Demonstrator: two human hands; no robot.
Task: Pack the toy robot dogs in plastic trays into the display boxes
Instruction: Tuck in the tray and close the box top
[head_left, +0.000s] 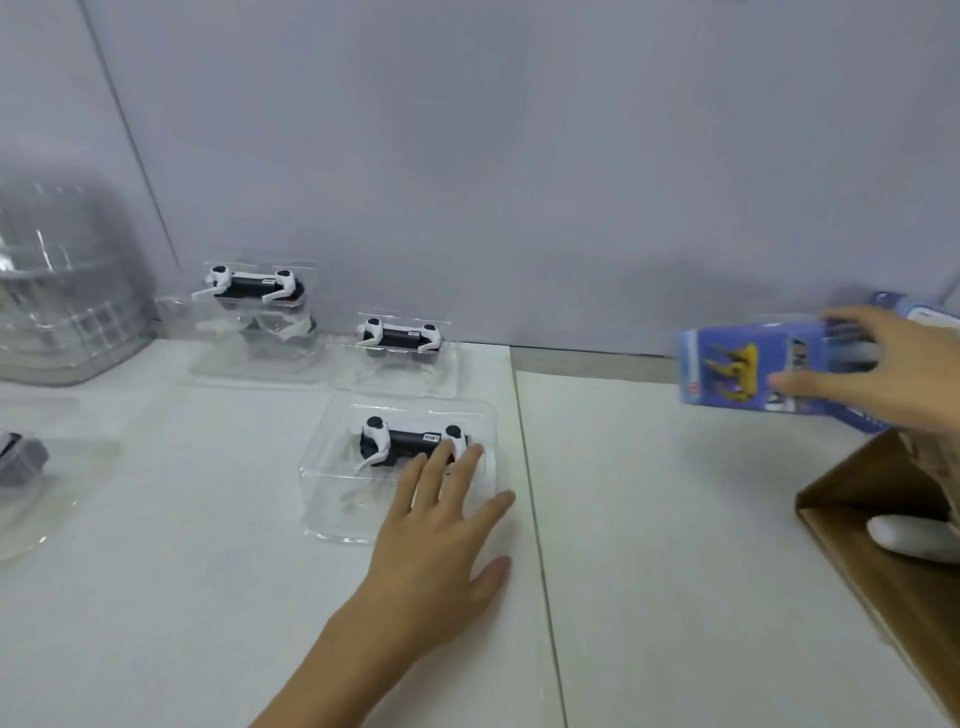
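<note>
packing bench: stacked clear trays (62, 291), cardboard carton (883, 561), plain wall.

near toy dog (410, 441): black body, white legs, black joint discs, white barcode label
near tray (332, 499): clear plastic
far dogs (400, 336): black and white too
display box (753, 371): blue, yellow dog picture printed on it
tabletop (649, 519): white
wall (519, 156): pale grey-lilac
carton at right (872, 571): brown cardboard
left stack (67, 291): clear plastic

Two trays (254, 317) (397, 358) lie behind the near tray (363, 467), cardboard box (883, 571) far right.
</note>
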